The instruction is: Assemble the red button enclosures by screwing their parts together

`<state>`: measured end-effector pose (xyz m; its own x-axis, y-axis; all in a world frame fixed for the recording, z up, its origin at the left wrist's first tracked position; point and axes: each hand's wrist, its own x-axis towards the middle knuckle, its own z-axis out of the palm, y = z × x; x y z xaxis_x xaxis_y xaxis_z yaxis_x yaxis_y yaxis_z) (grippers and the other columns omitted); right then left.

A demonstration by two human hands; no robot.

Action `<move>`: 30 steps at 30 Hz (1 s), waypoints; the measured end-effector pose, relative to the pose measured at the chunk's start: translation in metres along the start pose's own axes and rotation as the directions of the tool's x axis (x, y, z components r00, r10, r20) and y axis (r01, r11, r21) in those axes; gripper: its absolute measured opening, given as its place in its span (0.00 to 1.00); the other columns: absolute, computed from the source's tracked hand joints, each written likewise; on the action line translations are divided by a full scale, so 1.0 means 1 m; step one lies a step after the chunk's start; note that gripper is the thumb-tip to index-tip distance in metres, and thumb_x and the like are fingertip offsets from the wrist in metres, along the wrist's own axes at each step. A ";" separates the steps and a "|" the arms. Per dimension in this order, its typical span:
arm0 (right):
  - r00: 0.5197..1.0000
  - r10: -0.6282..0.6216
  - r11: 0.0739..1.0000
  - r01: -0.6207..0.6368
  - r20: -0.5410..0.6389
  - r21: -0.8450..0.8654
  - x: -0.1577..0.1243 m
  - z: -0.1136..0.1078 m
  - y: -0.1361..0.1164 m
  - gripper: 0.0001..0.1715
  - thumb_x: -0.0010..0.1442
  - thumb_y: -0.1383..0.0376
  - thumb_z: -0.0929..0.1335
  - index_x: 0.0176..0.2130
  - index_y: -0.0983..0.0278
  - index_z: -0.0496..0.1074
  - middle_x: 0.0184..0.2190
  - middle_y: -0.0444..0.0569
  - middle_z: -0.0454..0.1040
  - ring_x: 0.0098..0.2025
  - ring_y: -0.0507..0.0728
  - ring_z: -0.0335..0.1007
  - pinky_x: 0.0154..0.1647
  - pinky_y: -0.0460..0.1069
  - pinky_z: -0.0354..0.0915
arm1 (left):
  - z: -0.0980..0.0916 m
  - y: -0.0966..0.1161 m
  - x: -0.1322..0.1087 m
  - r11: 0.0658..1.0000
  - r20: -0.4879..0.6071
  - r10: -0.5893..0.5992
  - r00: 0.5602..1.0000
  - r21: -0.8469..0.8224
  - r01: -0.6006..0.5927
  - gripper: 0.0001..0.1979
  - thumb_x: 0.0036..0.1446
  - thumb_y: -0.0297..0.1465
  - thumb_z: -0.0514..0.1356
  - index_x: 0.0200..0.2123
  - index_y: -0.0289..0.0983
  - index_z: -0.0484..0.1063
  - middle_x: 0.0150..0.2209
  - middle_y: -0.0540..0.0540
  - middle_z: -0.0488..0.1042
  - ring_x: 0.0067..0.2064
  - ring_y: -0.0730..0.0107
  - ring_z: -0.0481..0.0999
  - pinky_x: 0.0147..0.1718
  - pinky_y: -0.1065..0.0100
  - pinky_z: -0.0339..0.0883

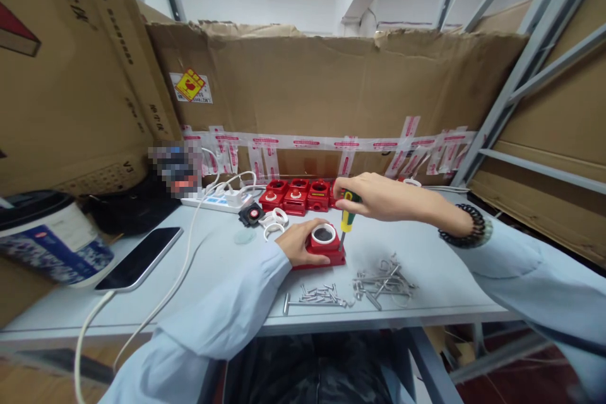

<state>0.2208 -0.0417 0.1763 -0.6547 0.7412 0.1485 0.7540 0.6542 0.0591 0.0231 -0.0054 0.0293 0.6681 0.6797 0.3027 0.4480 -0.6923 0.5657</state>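
Note:
A red housing [335, 257] with a white ring [324, 233] around its dark round opening sits on the table. My left hand [303, 244] grips it from the left side, fingers behind and thumb in front. My right hand [367, 197] is wrapped around the green and yellow handle of a screwdriver [348, 218]. The screwdriver stands nearly upright, its tip at the right end of the red housing. In front lie loose screws [319, 294] and a T-shaped metal tool [303, 304]. A tangled pile of metal pins [386, 283] lies to the right.
Several red housings [296, 196] stand in a row at the back. White rings [274, 221] and a black part [250, 214] lie left of my hand. Farther left are a phone [142, 259], a cable, a power strip [215, 202] and a bucket [52, 240]. Cardboard [303, 88] walls the back.

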 end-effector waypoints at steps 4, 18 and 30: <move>0.995 -0.067 0.994 0.061 0.073 0.088 -0.007 -0.004 0.000 0.17 0.58 0.63 0.65 0.47 0.64 0.63 0.39 0.51 0.71 0.37 0.56 0.67 0.33 0.47 0.59 | 0.000 -0.001 0.000 1.000 0.002 0.017 1.000 0.011 -0.017 0.37 0.41 0.44 0.66 0.54 0.41 0.61 0.47 0.44 0.73 0.47 0.56 0.74 0.48 0.60 0.65; 0.997 0.064 0.995 -0.061 -0.036 0.083 -0.003 0.000 -0.005 0.07 0.59 0.63 0.62 0.37 0.65 0.65 0.31 0.49 0.71 0.32 0.54 0.64 0.31 0.48 0.56 | -0.001 0.001 0.000 1.000 0.008 -0.002 1.000 0.002 0.002 0.37 0.41 0.42 0.67 0.54 0.39 0.60 0.50 0.42 0.71 0.49 0.55 0.72 0.49 0.59 0.64; 0.997 -0.035 0.958 0.052 -0.066 0.281 -0.003 0.003 -0.005 0.21 0.50 0.68 0.67 0.45 0.63 0.62 0.37 0.48 0.71 0.34 0.53 0.64 0.32 0.47 0.58 | 0.000 -0.002 -0.001 1.000 -0.006 0.021 1.000 -0.018 -0.021 0.37 0.40 0.43 0.67 0.54 0.40 0.61 0.48 0.44 0.72 0.47 0.56 0.73 0.48 0.60 0.65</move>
<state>0.2190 -0.0470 0.1727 -0.6760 0.7061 0.2108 0.6731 0.7081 -0.2133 0.0215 -0.0042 0.0278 0.6739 0.6666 0.3187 0.4235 -0.7019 0.5726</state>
